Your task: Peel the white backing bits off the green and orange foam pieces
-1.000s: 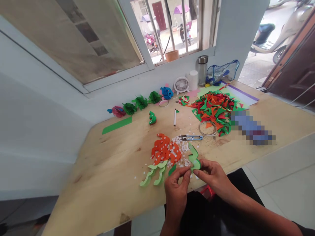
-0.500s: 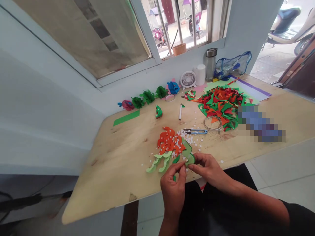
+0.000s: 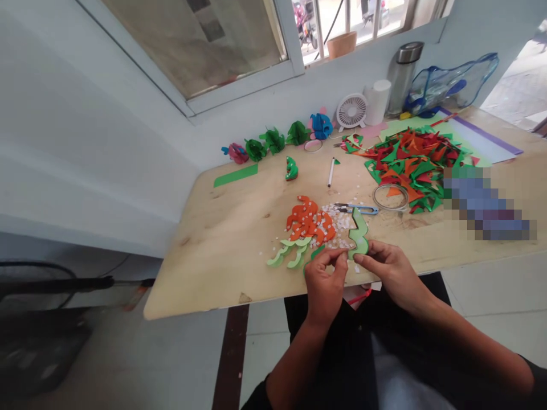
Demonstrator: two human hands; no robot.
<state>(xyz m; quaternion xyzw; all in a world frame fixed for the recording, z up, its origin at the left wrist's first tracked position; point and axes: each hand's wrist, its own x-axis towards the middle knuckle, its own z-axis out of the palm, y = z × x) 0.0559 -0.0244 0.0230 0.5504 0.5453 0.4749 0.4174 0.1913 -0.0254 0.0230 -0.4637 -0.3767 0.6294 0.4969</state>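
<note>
A light green wavy paper cutout [image 3: 359, 233] stands up from my right hand [image 3: 395, 270], whose thumb and fingers pinch its lower end. My left hand [image 3: 325, 280] is closed, thumb against forefinger, with the fingertips at the cutout's lower left edge. Whatever lies between those left fingertips is too small to make out. Left of the hands, orange curved paper pieces [image 3: 305, 219] dotted with small white squares lie in a heap. Just below them are light green wavy strips [image 3: 280, 255]. Tiny white squares [image 3: 342, 225] are scattered near the blue-handled thread snips [image 3: 361, 209].
A large pile of red, orange and green paper scraps [image 3: 416, 162] covers the table's right side, beside a tape roll [image 3: 390, 197]. A white marker [image 3: 331, 172] lies mid-table. Folded paper figures [image 3: 273, 139], a small fan [image 3: 351, 111] and a glass bottle [image 3: 404, 80] line the wall.
The view has shifted, so the table sits higher and further right. The green cutout is now turned more upright in my right hand. My left fingertips stay close at its lower end.
</note>
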